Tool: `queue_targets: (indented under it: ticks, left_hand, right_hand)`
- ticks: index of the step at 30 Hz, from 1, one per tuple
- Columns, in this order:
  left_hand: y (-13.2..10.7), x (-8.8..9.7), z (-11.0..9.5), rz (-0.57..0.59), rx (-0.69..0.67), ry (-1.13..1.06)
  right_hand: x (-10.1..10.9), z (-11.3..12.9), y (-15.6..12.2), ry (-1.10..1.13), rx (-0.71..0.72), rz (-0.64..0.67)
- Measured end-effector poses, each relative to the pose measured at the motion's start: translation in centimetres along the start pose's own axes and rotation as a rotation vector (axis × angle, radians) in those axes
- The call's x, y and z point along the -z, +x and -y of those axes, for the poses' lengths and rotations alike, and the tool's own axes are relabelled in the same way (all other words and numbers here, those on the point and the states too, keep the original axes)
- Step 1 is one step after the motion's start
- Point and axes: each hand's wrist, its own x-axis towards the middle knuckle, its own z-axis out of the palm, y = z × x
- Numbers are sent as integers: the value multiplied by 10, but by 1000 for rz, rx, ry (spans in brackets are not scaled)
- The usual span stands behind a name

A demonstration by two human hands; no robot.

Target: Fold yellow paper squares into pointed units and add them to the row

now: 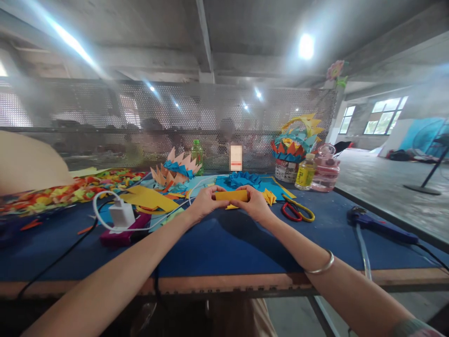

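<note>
Both hands pinch a folded strip of yellow paper (231,195) over the blue tabletop (224,243): the left hand (203,202) grips its left end, the right hand (255,204) its right end. Just right lie red-and-yellow scissors (297,210); farther back stands a yellow-labelled bottle (305,172), its writing too small to read. A white charger (121,213) sits to the left.

no readable text, bottle labels blurred

Bare blue counter (224,243) open near the front edge; hemmed by charger (121,214) at left, scissors (298,210) and glue gun (379,224) at right, paper crafts (242,179) behind.
</note>
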Motion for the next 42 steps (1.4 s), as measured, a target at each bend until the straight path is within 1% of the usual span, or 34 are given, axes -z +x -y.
queue_targets:
  ticks: [9,16,21,28,30,33,36,38,42]
  left_hand:
    - [6,6,-1,-30,0,12]
    - [8,15,-1,-48,-6,9]
    - [11,20,0,-59,-8,25]
    - [16,23,7,-76,-11,52]
    - [16,28,8,-101,-11,61]
    - [15,41,7,-147,-15,61]
    - [13,49,6,-161,-30,36]
    - [12,46,6,-142,-46,13]
    - [10,31,7,-83,-63,-10]
  right_hand:
    - [4,-1,2,-37,-31,44]
    - [11,1,2,-81,-42,46]
    - [13,1,4,-112,-21,29]
    - [15,-3,5,-128,23,2]
    - [19,-6,5,-131,31,-19]
    - [27,-10,6,-131,29,-68]
    - [32,-12,8,-106,24,-100]
    - [30,-11,8,-71,25,-97]
    - [19,-4,4,19,18,-39]
